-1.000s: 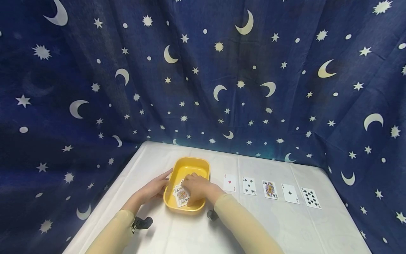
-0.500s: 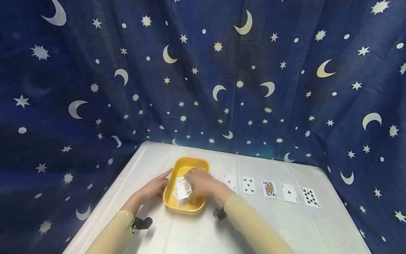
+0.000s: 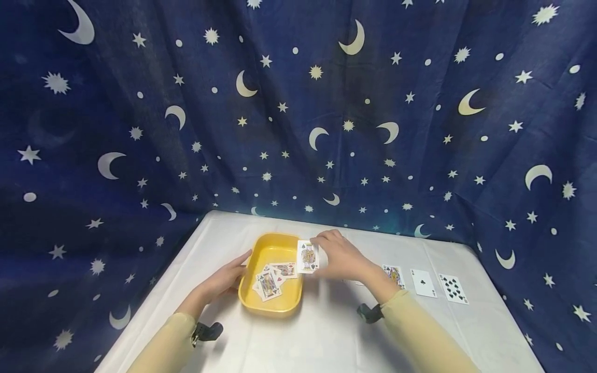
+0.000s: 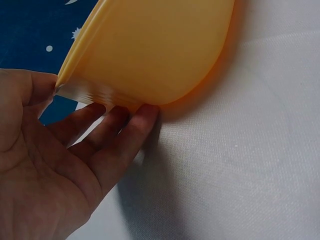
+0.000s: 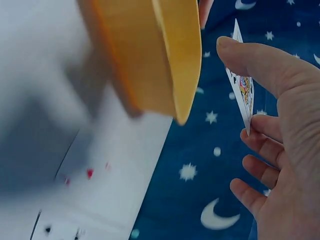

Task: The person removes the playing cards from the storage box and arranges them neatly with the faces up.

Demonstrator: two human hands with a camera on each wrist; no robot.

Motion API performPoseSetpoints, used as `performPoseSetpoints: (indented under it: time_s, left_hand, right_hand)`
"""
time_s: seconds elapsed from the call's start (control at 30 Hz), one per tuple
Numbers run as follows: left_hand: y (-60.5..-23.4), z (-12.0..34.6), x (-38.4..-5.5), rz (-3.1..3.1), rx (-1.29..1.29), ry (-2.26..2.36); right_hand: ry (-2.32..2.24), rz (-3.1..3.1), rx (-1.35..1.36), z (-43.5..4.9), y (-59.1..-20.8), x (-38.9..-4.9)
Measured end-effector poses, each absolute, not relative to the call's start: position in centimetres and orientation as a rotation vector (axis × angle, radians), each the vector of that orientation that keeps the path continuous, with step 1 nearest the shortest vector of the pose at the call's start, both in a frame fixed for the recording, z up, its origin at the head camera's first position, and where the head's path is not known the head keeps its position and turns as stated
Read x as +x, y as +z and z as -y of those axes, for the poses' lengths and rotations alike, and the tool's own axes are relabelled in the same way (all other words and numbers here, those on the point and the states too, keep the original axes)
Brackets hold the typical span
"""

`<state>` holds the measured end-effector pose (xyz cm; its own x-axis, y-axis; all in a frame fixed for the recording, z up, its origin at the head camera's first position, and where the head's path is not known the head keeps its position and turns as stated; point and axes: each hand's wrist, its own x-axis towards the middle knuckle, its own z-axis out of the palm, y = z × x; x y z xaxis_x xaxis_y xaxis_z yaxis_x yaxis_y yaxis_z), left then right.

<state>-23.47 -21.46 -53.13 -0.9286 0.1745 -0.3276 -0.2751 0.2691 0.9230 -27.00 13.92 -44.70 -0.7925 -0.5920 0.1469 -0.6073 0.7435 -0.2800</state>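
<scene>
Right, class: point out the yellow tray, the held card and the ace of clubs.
Yellow tray [image 3: 274,254], head view: bare floor inside.
Held card [image 3: 307,257], head view: middle of its face.
Ace of clubs [image 3: 423,282], head view: central club mark.

From my remote station I record the tray [image 3: 278,252] as smooth plastic with a faint sheen. Inside it I note playing cards [image 3: 268,286] of smooth paper; beneath it, a tablecloth [image 4: 240,170], matt and visibly woven; behind it, a creased, matt cloth curtain [image 3: 280,129].
</scene>
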Motion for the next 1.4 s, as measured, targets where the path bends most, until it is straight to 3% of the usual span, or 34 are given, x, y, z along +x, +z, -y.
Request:
performPoseSetpoints:
  time_s: [0.2, 0.43, 0.8, 1.4]
  left_hand:
    - [-53.2, 21.5, -23.3, -2.183, -0.093, 1.704]
    - [-53.2, 21.5, -23.4, -2.195, -0.085, 1.697]
    - [-53.4, 21.6, -23.5, -2.193, -0.101, 1.700]
    - [-53.5, 21.7, -23.7, -2.201, -0.111, 1.686]
  right_hand:
    - [0.456, 2.907, 0.911, -17.5, -45.2, -26.1]
    - [0.404, 2.960, 0.850, -19.9, -48.4, -24.4]
    - [0.454, 3.009, 0.867, -20.2, -52.2, -21.7]
    - [0.468, 3.039, 0.848, -20.2, -54.0, -20.8]
